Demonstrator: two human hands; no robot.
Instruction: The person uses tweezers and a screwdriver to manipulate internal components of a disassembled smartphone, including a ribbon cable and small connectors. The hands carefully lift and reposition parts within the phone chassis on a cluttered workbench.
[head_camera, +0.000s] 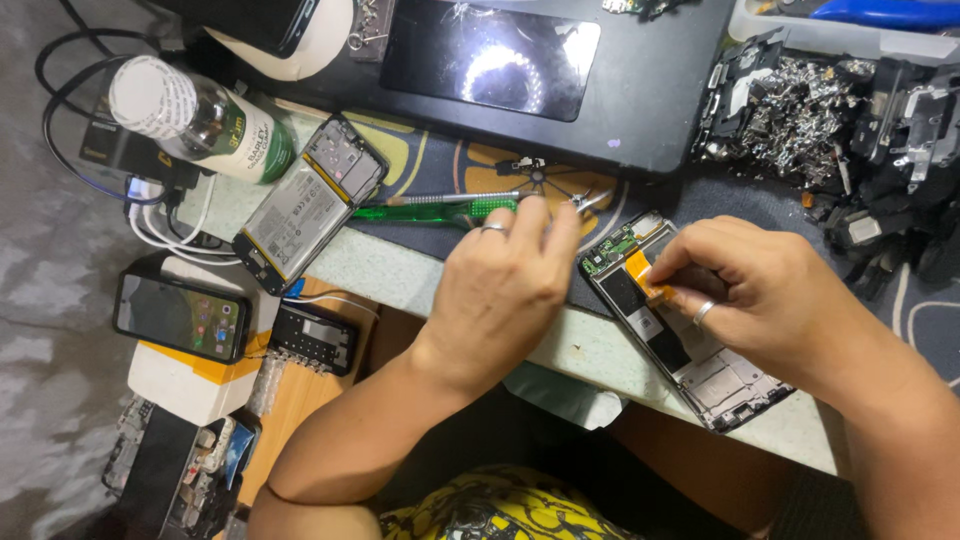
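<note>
A dark laptop (560, 90) lies at the far side of the counter (590, 345), whose pale near edge runs down to the right, with a patterned dark mat over its far part. Far right sits a heap of metal scrap and black phone frames (840, 110). At far left a clear bottle (200, 120) lies on its side, its green-and-white label toward the right. Beside it rests an opened phone with a grey battery (305, 205) (long axis tilted, top far-right). The opened phone body (690, 340) under the right hand (770, 295) slants from far-left to near-right; that grip pinches an orange flex strip (645, 272). The left hand (510, 275) pinches thin metal tweezers (590, 200), near a green screwdriver (440, 210).
</note>
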